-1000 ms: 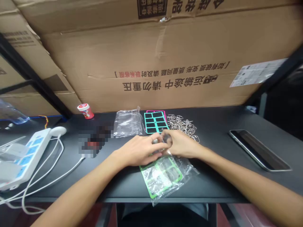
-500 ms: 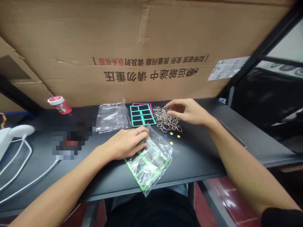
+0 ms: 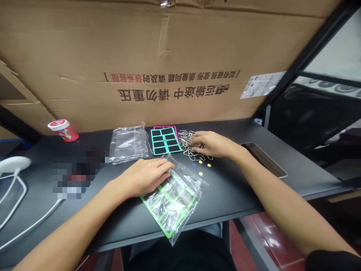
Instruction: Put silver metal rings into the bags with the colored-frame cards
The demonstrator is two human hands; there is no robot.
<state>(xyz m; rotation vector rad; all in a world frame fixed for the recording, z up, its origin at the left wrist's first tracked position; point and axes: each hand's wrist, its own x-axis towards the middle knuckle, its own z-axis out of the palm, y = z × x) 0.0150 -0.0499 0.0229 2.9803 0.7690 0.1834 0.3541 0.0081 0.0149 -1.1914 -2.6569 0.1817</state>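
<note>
My left hand [image 3: 146, 176] lies palm down on the near end of a clear plastic bag [image 3: 180, 203] that covers a green-framed sheet [image 3: 165, 210]; its fingers curl over the bag's upper edge and pin it to the black desk [image 3: 239, 188]. My right hand [image 3: 211, 143] rests on a heap of silver metal rings [image 3: 188, 140], fingers bent down into the heap. Whether a ring is pinched between them is hidden. A few small yellow and blue dots [image 3: 204, 165] lie on the desk just in front of the rings.
A teal-framed sheet [image 3: 165, 140] over a pink one and a stack of clear bags [image 3: 128, 143] lie behind my left hand. A red-and-white tub [image 3: 63, 130] stands at far left, a phone [image 3: 263, 158] at right, white cables [image 3: 17, 203] near left. A cardboard box [image 3: 169, 60] walls the back.
My right hand left the left hand, reached to the ring heap and lowered onto it. My left hand stayed on the bag. The view swung to the right.
</note>
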